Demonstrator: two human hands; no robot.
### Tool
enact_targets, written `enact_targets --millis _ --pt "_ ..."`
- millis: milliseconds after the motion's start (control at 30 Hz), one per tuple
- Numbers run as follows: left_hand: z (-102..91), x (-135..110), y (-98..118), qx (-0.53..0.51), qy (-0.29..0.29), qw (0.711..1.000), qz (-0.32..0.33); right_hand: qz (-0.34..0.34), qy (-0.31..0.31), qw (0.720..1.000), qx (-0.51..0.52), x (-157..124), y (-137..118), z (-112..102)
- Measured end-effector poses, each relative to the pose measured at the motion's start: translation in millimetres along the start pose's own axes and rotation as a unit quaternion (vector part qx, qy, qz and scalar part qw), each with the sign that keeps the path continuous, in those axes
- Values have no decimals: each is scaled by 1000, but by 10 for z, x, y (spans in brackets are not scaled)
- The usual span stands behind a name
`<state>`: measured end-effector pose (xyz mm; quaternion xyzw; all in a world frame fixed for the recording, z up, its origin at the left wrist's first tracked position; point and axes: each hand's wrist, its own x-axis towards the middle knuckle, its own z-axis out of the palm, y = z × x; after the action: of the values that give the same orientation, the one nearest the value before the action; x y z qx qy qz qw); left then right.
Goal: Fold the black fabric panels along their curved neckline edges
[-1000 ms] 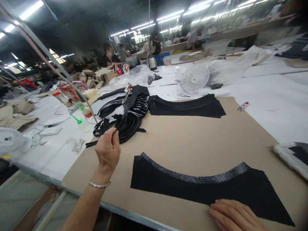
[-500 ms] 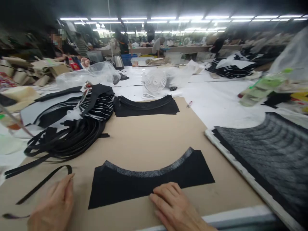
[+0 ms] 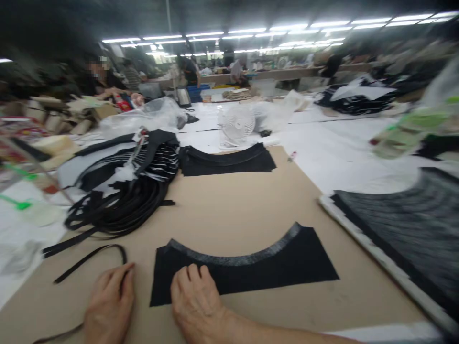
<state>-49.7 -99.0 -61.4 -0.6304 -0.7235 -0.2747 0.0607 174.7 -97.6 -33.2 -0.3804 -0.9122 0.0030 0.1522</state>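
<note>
My left hand (image 3: 110,301) is closed on a narrow black fabric strip (image 3: 84,261). The strip curves up beyond my fingers, and its tail comes out below at the lower left. A black fabric piece (image 3: 265,273) lies flat in front of me. Its far edge is a deep concave curve with a shiny greyish band along it. Upon the left part of this piece rests my right hand (image 3: 197,298), fingers bent and slightly apart, their tips on the cloth. I see nothing held in it.
Both hands work over a tan board (image 3: 222,205). More curved black pieces (image 3: 229,160) are stacked at its far end. A coil of black strips (image 3: 118,210) lies left. Overlapping grey-black panels (image 3: 394,224) lie right. A white fan (image 3: 238,124) stands beyond; a person (image 3: 103,83) is far left.
My right hand has moved left along the black piece, from its near middle edge to its left part. My left hand still grips the strip. The whole view has shifted slightly.
</note>
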Motion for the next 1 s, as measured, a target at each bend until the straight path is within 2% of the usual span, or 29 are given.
enact_targets --millis 167,300,433,567,633,667,733,800,900,933,1000 --pt "-16 39 55 30 -2 999 -25 39 -14 998 40 49 -21 -69" --pt "-12 23 62 30 -1 999 -39 23 -21 999 9 127 -13 -162" --pt "-11 11 68 21 -3 999 -42 16 -24 1000 -1 162 5 -124" --pt "-12 19 71 19 -4 999 -46 75 -45 992 87 214 131 -159" --pt "-14 19 67 17 -4 999 -48 128 -64 971 190 238 255 -219" --pt "-15 17 64 15 -4 999 -49 158 -71 951 254 242 330 -245" --pt "-14 14 56 10 -3 999 -49 227 -59 891 388 228 488 -268" --pt "-8 10 49 4 1 999 -50 295 -12 811 505 180 636 -252" --pt "6 5 39 -4 9 999 -52 376 46 671 637 76 786 -211" --pt "13 2 33 -7 11 999 -52 389 56 633 668 43 810 -207" --pt "29 -4 14 -9 13 998 -52 390 73 582 710 -5 827 -215"
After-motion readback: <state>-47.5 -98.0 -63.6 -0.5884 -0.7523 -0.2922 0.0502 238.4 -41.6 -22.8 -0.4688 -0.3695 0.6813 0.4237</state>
